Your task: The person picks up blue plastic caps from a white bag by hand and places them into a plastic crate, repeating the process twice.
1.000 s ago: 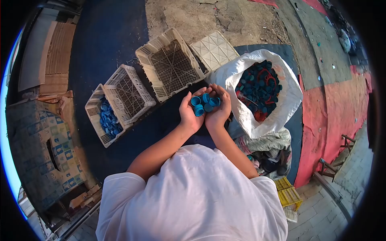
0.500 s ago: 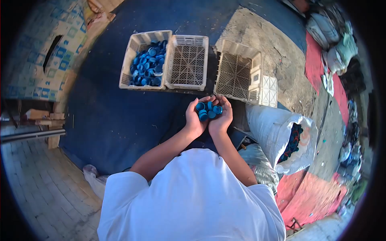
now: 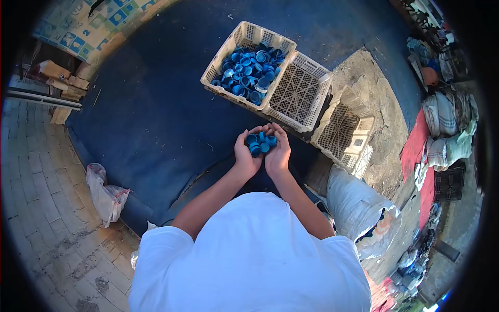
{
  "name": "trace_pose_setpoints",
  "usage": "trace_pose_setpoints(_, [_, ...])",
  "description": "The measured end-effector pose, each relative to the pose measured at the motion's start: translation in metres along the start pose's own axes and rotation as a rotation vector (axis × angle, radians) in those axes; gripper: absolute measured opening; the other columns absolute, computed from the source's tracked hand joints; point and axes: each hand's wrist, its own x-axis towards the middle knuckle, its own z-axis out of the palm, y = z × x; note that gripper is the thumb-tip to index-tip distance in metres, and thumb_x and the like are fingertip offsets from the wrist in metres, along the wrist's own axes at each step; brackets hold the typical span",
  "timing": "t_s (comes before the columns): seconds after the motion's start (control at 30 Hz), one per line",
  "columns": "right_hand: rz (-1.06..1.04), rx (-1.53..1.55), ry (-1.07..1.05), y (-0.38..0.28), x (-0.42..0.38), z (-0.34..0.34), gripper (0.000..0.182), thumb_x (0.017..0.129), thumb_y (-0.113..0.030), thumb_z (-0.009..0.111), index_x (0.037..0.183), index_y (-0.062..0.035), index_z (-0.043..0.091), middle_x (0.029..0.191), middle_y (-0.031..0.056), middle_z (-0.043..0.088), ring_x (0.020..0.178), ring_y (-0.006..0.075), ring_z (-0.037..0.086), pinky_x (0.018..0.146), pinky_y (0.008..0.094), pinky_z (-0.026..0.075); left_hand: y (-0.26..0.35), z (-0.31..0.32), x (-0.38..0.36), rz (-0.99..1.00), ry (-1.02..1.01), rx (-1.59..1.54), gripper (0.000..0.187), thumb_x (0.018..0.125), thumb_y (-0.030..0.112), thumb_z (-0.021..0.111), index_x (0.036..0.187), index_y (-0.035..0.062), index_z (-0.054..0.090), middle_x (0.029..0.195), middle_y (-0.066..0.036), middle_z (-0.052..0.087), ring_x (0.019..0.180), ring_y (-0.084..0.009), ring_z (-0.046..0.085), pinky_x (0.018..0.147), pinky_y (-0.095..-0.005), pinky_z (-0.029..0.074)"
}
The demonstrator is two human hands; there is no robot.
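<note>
Shirt hides the person's lap and elbows. Left hand and right hand press side by side, cupped palms up, holding blue caps heaped too close to count. Toward 12 o'clock, a crate holds more caps, long axis running 1 to 7.

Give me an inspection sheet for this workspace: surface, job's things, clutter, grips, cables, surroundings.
Surface: dark blue mat spread on the ground, brick paving to the left.
Job's things: blue bottle caps heaped in the cupped hands; caps crate part full of the same blue caps.
Clutter: two empty crates, middle crate and far crate; white sack; small plastic bag.
Grips: left hand and right hand pressed side by side, palms up, cradling the caps.
Cables: nothing seen.
Surroundings: bundled cloth and a red sheet at right; patterned covering at top left.
</note>
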Motion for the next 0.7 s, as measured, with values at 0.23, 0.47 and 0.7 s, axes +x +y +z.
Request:
trace_pose_setpoints(0.23, [0.193,0.019,-0.034,0.02,0.067,0.031,0.041,0.1,-0.019,0.05,0.135,0.0015,0.052,0.128,0.0144,0.062,0.119,0.0228,0.057,0.11,0.0369,0.042,0.042,-0.001,0.049,0.072,0.095,0.033,0.043,0.107,0.037,0.037,0.12,0.0064,0.065,0.122,-0.011,0.069,0.116,-0.0255,0.064,0.107,-0.0409,0.046])
trace_pose_setpoints(0.47, [0.263,0.06,-0.142,0.03,0.148,0.079,0.041,0.098,-0.017,0.053,0.133,0.0052,0.051,0.113,0.0113,0.063,0.107,0.0199,0.06,0.105,0.0345,0.044,0.097,0.042,0.108,0.182,0.219,0.18,0.044,0.11,0.041,0.033,0.12,0.0109,0.064,0.118,-0.007,0.071,0.11,-0.0208,0.066,0.099,-0.0375,0.048])
trace_pose_setpoints(0.7, [0.306,-0.001,-0.151,0.052,0.21,0.118,0.04,0.097,-0.014,0.055,0.132,0.0067,0.053,0.11,0.0101,0.064,0.103,0.0186,0.061,0.101,0.0333,0.047,0.136,0.043,0.166,0.262,0.231,0.208,0.045,0.111,0.042,0.033,0.118,0.0097,0.065,0.116,-0.008,0.07,0.107,-0.0198,0.067,0.095,-0.0363,0.051])
